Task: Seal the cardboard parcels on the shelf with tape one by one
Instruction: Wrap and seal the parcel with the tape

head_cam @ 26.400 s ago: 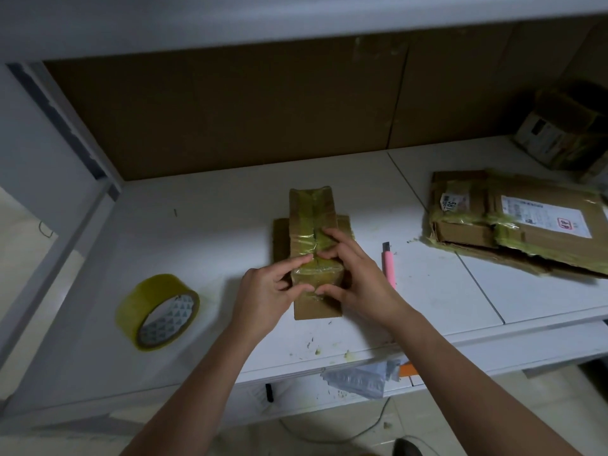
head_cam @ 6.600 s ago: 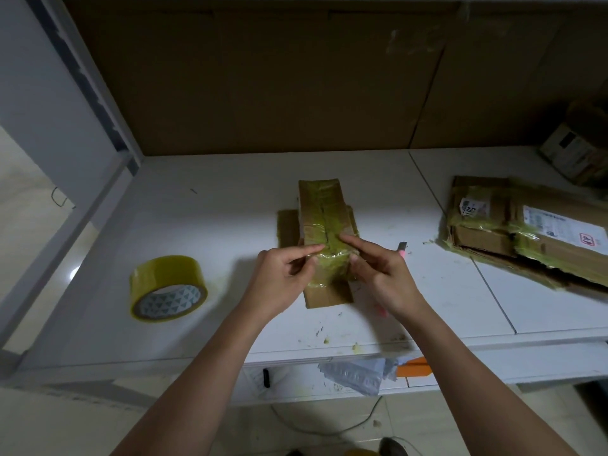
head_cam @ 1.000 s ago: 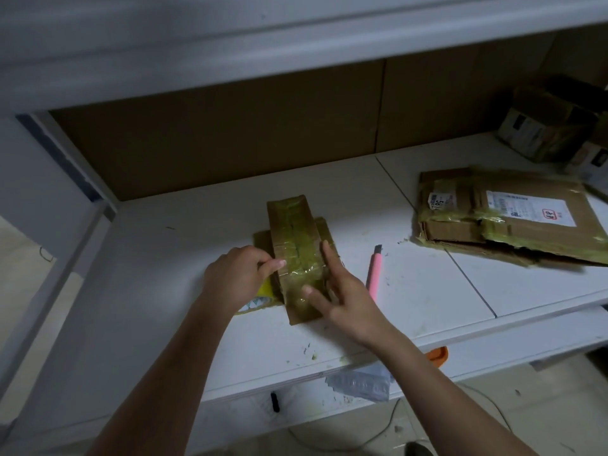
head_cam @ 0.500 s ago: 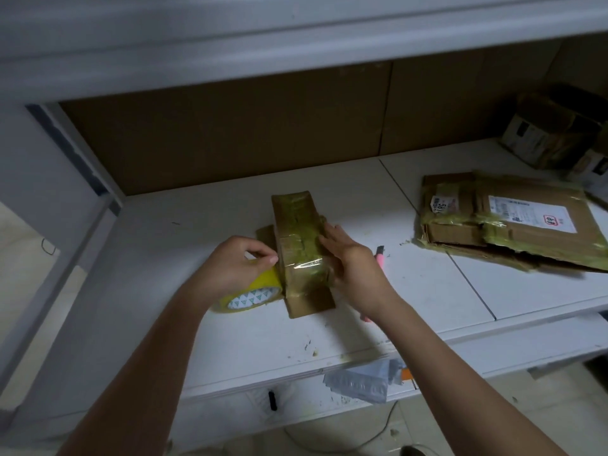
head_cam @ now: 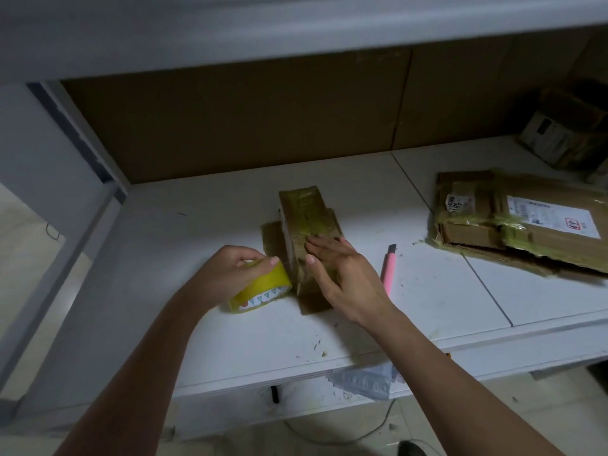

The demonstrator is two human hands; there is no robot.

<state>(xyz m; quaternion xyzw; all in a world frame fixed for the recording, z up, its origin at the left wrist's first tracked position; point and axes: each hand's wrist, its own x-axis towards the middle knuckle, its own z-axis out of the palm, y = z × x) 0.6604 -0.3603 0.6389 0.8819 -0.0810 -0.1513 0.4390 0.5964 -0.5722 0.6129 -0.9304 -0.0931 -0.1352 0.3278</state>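
The white shelf (head_cam: 427,291) fills mid-frame; at right lies a flattened parcel (head_cam: 526,232) whose label is too small to read; at centre the small cardboard parcel (head_cam: 307,232), likely light, stiff, slick with tape, best steadied from above; the right hand (head_cam: 342,271) presses it with straight fingers; the left hand (head_cam: 230,274) grips the yellow tape roll (head_cam: 263,291) beside it.

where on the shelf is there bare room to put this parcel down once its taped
Bare white shelf between the left upright and the tape roll; another bare patch behind the pink knife, up to the flat taped parcels. Crowded at the middle: both hands and the parcel.
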